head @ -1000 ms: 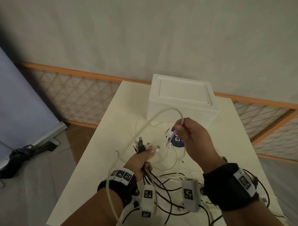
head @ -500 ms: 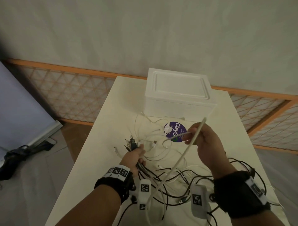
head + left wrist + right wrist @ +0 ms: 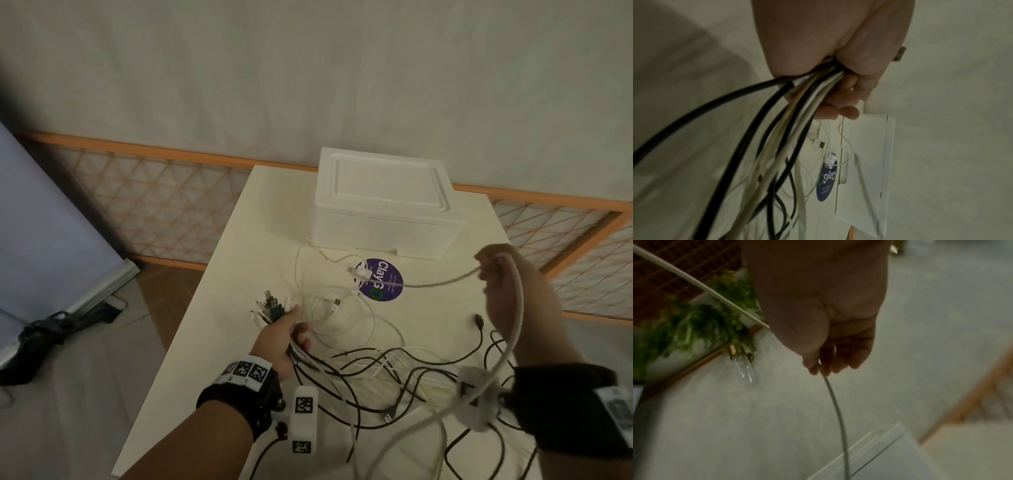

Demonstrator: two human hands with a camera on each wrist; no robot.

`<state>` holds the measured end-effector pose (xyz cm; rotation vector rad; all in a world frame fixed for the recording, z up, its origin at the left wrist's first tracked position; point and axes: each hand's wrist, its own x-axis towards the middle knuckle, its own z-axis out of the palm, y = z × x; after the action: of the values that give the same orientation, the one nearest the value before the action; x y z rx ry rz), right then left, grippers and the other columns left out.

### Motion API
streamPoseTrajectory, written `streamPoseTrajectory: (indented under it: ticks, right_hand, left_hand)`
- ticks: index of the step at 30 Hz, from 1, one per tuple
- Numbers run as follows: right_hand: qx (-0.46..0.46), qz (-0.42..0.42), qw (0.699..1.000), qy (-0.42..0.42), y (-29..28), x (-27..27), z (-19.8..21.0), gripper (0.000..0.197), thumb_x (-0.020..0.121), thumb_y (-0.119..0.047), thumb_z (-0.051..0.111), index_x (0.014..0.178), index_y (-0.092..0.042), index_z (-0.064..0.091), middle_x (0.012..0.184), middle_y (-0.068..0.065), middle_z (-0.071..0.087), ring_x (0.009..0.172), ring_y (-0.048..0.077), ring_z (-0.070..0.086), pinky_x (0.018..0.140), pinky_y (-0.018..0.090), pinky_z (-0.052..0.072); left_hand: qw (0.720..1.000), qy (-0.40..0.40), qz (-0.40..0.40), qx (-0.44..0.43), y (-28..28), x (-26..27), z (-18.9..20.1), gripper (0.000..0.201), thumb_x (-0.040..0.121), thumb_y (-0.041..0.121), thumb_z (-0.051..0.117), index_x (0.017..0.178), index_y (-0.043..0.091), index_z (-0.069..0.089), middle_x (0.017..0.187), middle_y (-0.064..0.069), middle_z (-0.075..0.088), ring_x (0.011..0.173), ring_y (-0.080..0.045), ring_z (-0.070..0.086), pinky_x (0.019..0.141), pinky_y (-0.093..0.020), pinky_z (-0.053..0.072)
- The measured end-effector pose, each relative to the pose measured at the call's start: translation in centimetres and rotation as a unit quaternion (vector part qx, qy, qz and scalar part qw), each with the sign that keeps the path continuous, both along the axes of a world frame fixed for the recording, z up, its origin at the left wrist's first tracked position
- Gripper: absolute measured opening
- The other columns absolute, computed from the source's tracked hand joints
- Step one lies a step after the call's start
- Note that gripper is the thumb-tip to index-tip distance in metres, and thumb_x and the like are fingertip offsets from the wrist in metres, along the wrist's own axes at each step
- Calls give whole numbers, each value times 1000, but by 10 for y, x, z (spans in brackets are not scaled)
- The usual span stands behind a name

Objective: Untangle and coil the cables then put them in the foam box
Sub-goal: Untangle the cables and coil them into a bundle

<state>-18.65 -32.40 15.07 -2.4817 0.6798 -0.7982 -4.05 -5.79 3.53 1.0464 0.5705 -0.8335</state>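
A tangle of black and white cables (image 3: pixel 387 370) sprawls over the near half of the cream table (image 3: pixel 219 308). My left hand (image 3: pixel 287 332) grips a bundle of several cables (image 3: pixel 797 104), their plug ends (image 3: pixel 270 306) sticking out past the fist. My right hand (image 3: pixel 507 294) is raised at the right and pinches a single white cable (image 3: pixel 435 282) (image 3: pixel 836 405), which runs left toward the sticker and loops back down over the wrist. The white foam box (image 3: pixel 383 202) stands lid-on at the table's far end, beyond both hands.
A round purple sticker (image 3: pixel 380 279) lies on the table in front of the box, with thin white cables (image 3: pixel 329 274) across it. An orange lattice railing (image 3: pixel 154 205) runs behind the table. A dark bag (image 3: pixel 41 335) lies on the floor at left.
My right hand has swung out to the right and upward, drawing the white cable away from the tangle. The left hand keeps its grip on the bundle in about the same place.
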Motion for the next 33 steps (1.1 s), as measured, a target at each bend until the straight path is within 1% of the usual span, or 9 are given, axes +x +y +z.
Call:
streamPoseTrajectory:
  ticks: [6, 8, 10, 12, 14, 16, 20, 27, 33]
  right_hand:
    - [-134, -167, 919, 332, -54, -64, -13, 35, 78, -13, 41, 108, -18, 58, 88, 5, 52, 77, 25, 52, 69, 40, 51]
    - [-138, -169, 923, 317, -45, -60, -12, 47, 77, -9, 42, 120, -16, 58, 104, 10, 55, 92, 30, 55, 85, 47, 49]
    - [-64, -91, 972, 208, -2, -42, -4, 48, 82, 2, 52, 128, -10, 56, 123, 17, 56, 107, 34, 55, 95, 39, 42]
    - [62, 45, 981, 175, 60, -18, 6, 51, 88, -16, 63, 136, -14, 48, 137, 5, 49, 122, 22, 48, 98, 22, 30]
    - [118, 192, 935, 276, 114, 3, -7, 82, 80, -52, 65, 147, -22, 29, 145, -8, 37, 134, 12, 34, 106, 18, 23]
    - [79, 283, 880, 374, 152, 20, -36, 97, 71, -63, 66, 146, -20, 22, 142, -4, 43, 129, 19, 43, 101, 29, 37]
    - [-47, 245, 888, 386, 170, 24, -79, 49, 78, -26, 55, 122, -21, 33, 95, 7, 66, 86, 33, 64, 65, 32, 45]
    - [-65, 149, 872, 462, 83, -37, -99, 25, 77, -32, 49, 102, -28, 50, 95, -6, 65, 95, 20, 62, 72, 29, 46]
    - [-128, 136, 846, 499, 21, -56, -82, 19, 85, -31, 46, 102, -31, 55, 98, -11, 61, 104, 13, 59, 79, 28, 44]
  left_hand:
    - [998, -15, 49, -22, 8, -5, -1, 29, 92, 18, 62, 67, 5, 55, 52, -6, 53, 43, -12, 49, 63, -31, 49]
    - [997, -20, 68, -35, 8, -9, 1, 33, 92, 25, 62, 66, 6, 57, 53, -5, 53, 42, -12, 50, 65, -32, 51]
    - [996, -33, 71, -48, 6, -14, 5, 44, 93, 34, 59, 56, 9, 59, 52, -5, 52, 41, -13, 50, 69, -33, 49]
    - [995, -45, 65, -54, 3, -20, 11, 57, 92, 41, 57, 42, 13, 56, 53, -5, 54, 45, -14, 52, 69, -34, 48]
    - [996, -60, 46, -51, -2, -28, 20, 61, 92, 46, 55, 40, 15, 50, 54, -5, 57, 50, -17, 55, 68, -34, 52]
    - [995, -81, 10, -50, -6, -35, 28, 62, 93, 48, 52, 41, 17, 44, 49, -3, 51, 47, -17, 50, 63, -33, 48]
    - [993, -97, 16, -69, 1, -38, 34, 55, 92, 43, 56, 47, 21, 34, 43, 3, 28, 36, -11, 27, 48, -26, 32]
    - [977, -49, 198, -59, 62, -9, 22, 46, 93, 40, 58, 59, 22, 33, 42, 7, 23, 32, -10, 18, 41, -18, 29]
    - [975, -9, 220, -22, 64, -18, 2, 48, 94, 43, 56, 60, 21, 29, 43, 7, 24, 32, -11, 21, 44, -20, 32]
